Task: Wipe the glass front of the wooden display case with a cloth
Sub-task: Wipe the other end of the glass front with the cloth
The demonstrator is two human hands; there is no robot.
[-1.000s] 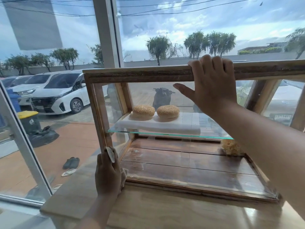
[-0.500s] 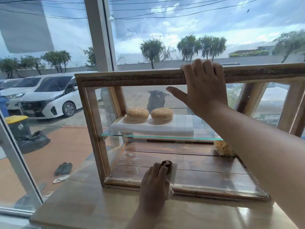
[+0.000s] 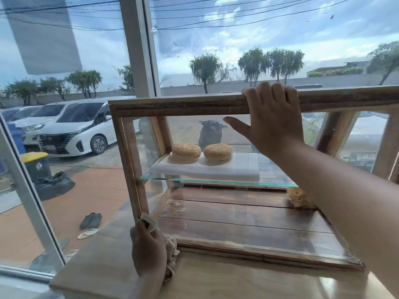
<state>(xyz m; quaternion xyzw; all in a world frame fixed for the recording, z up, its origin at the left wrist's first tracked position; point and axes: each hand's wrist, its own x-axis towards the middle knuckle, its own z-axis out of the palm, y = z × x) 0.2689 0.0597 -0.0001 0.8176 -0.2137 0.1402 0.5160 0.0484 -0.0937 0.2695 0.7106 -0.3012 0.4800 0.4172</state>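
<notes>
The wooden display case stands on a wooden counter, its glass front facing me. My left hand grips a pale cloth and presses it against the glass at the case's lower left corner. My right hand rests on the top front rail of the case, fingers curled over the rail and thumb spread against the glass. My right forearm crosses the right half of the glass and hides it.
Inside, two sesame buns lie on a white board on a glass shelf, with a yellowish lump on the floor below. The counter meets a large window on the left; cars are parked outside.
My left hand with the cloth swept from the lower left corner to the bottom middle of the glass, then back to the lower left corner. My right hand stayed on the top rail.
</notes>
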